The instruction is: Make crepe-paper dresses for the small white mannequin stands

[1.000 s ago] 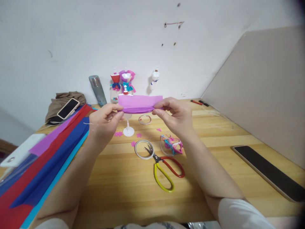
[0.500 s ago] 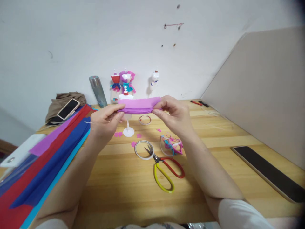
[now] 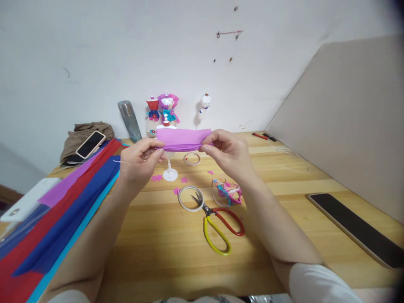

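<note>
A strip of purple crepe paper is stretched level between my two hands, its lower edge gathered into narrow folds. My left hand pinches its left end between thumb and fingers. At the other end, my right hand pinches the folded edge in the same way. Behind the strip stands a small white mannequin on a round base, its body mostly hidden by the paper. Below the hands, scissors with one red and one yellow handle lie on the table, their blades over a white tape ring.
Long coloured paper strips lie at the left, near a phone on brown cloth. A bottle and dressed mannequins stand by the wall. Paper scraps lie right of the scissors; a larger dark-screened device lies far right.
Both hands keep their pinch on the purple paper. The right hand has shifted slightly left, and the paper's upper edge now stands a little straighter.
</note>
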`<state>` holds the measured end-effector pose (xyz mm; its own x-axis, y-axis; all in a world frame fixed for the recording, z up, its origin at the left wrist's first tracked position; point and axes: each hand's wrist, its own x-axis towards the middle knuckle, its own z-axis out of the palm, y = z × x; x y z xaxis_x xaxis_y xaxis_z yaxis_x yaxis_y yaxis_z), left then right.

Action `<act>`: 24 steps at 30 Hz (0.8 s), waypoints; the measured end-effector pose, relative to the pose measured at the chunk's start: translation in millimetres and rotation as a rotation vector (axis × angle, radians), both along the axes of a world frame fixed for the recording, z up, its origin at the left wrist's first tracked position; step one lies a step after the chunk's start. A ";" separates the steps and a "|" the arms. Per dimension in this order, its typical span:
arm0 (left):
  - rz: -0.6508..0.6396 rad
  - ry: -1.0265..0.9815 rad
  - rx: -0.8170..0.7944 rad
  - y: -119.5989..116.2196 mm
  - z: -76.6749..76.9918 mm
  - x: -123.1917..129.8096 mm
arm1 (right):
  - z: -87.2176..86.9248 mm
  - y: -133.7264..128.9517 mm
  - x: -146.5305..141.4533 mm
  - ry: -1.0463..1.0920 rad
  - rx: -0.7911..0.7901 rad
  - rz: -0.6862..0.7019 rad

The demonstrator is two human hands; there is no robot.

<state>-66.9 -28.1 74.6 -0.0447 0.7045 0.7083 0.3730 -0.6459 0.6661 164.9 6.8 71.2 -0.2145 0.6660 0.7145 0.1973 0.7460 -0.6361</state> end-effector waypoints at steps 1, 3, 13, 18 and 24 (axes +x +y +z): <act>-0.005 -0.008 -0.009 -0.2 0.9 0.0 | 0.1 0.2 0.0 0.006 -0.006 0.004; -0.015 -0.022 -0.022 -0.7 2.9 -0.1 | 0.7 0.8 0.1 0.024 0.003 0.004; -0.005 -0.145 -0.038 -1.9 4.9 6.3 | 2.5 0.0 -1.8 0.081 -0.038 -0.027; 0.010 -0.195 -0.036 -3.6 5.8 10.1 | 2.8 -3.2 -4.9 0.119 -0.132 -0.012; 0.020 -0.177 -0.033 -2.0 4.0 8.8 | 2.4 -3.8 -7.1 0.125 -0.176 -0.014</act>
<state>-58.1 -30.1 78.6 -0.1809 0.7253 0.6643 0.2601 -0.6161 0.7435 157.8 3.0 73.6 -0.1212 0.7849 0.6077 0.1185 0.6192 -0.7762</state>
